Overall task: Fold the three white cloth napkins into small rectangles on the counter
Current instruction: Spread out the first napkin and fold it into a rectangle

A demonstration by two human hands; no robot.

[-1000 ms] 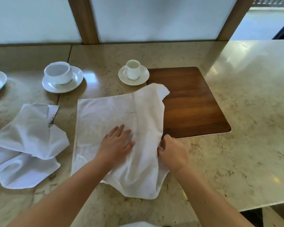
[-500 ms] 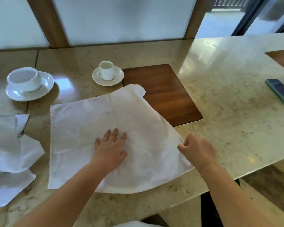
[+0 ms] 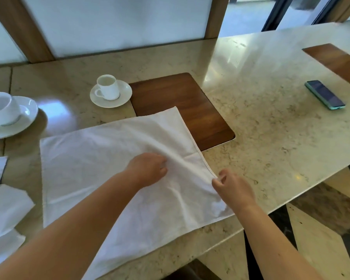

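Head view, left to right. At the far left edge, a crumpled heap of white napkins [image 3: 2,203], parked off to the side, probably waiting their turn. Above that, a large white cup on a saucer [image 3: 10,114], cut by the frame. Further along, a small espresso cup on a saucer [image 3: 109,91], set just beside a dark wooden inlay [image 3: 190,106] sunk in the marble counter [image 3: 271,128]; both cups kept well back, apparently to leave working room.

In the middle, the napkin in hand [image 3: 93,170]: spread nearly flat on the counter, far right corner overlapping the wooden inlay, near edge reaching the counter's front lip. Still unfolded, so likely the first step of the task, smoothing before a fold.

On the cloth, left hand [image 3: 148,170]: knuckles up, fingers curled down into the fabric, seemingly bunching or pinning a ridge of it that runs toward the right edge; whether actually pinching or only pressing, cannot tell for sure. Probably there as an anchor so the sheet does not slide.

Next, right hand [image 3: 228,184]: thumb and fingertips nipping the napkin's hemmed right edge, pulling it taut against the anchor.

Far right, a phone [image 3: 324,94] lying flat in a teal case, well apart from the work, and a second wooden inlay [image 3: 339,61] at the frame's edge.
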